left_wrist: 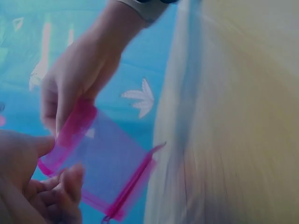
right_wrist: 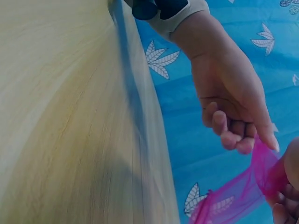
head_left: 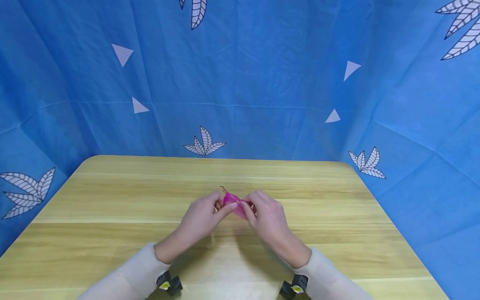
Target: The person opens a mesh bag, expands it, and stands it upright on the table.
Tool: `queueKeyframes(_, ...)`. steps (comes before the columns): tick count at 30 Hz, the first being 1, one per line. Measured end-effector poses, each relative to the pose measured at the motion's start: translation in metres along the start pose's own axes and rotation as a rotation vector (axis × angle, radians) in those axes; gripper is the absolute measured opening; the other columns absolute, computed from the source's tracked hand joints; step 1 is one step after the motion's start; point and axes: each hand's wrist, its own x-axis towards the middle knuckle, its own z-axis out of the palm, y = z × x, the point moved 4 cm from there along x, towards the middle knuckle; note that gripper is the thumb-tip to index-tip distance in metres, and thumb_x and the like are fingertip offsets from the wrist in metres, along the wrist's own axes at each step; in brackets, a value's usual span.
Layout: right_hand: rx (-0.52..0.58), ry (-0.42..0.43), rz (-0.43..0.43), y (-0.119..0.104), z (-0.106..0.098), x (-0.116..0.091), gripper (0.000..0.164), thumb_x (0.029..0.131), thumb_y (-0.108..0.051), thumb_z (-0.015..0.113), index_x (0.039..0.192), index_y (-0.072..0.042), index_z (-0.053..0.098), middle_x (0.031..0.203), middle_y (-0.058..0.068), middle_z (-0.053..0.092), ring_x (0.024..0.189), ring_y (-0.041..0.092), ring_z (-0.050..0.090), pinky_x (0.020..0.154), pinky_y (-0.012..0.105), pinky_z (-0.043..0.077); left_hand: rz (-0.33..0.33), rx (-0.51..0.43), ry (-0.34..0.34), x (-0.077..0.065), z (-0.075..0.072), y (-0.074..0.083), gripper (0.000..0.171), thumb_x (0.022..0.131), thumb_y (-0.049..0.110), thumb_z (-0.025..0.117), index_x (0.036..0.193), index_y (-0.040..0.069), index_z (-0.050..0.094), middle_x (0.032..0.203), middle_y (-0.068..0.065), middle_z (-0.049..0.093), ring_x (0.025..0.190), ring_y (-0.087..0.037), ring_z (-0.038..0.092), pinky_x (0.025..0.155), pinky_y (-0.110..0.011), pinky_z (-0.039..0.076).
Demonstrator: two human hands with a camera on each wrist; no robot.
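Note:
Between both hands hangs a small sheer pink drawstring pouch [head_left: 240, 211], held above the middle of the table. My left hand [head_left: 202, 215] pinches one side of its end between thumb and fingers. On the other side my right hand [head_left: 269, 214] pinches the same end, the thumbs close together. In the left wrist view the see-through pouch [left_wrist: 117, 158] spreads flat, its darker drawstring band [left_wrist: 133, 186] at the end away from the hands. A thin dark cord [head_left: 223, 189] sticks out past the pouch in the head view.
A light wood-grain table [head_left: 112, 200] with rounded far corners lies under the hands. Blue cloth [head_left: 240, 75] printed with white leaves and triangles hangs behind it and at both sides. Dark wrist devices sit at both pale sleeves [head_left: 127, 271].

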Motion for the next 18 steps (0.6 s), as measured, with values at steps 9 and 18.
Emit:
queueKeyframes(9, 0.056, -0.045, 0.017, -0.002, 0.005, -0.002, 0.011, 0.088, -0.016, 0.072, 0.095, -0.011, 0.065, 0.083, -0.003, 0.063, 0.064, 0.012, 0.061, 0.054, 0.022, 0.048, 0.01, -0.11, -0.066, 0.001, 0.004, 0.0, 0.013, 0.097, 0.02, 0.062, 0.086, 0.014, 0.065, 0.066, 0.003, 0.06, 0.049, -0.009, 0.047, 0.042, -0.022, 0.035)
queueKeyframes(18, 0.069, -0.032, -0.055, -0.009, 0.007, -0.004, 0.013, 0.089, -0.018, 0.07, 0.1, -0.012, 0.069, 0.085, -0.003, 0.065, 0.065, 0.009, 0.063, 0.055, 0.02, 0.049, 0.206, 0.13, 0.015, -0.006, 0.008, 0.01, 0.014, 0.092, 0.016, 0.066, 0.079, 0.016, 0.061, 0.056, 0.013, 0.043, 0.047, -0.002, 0.036, 0.043, -0.02, 0.031)
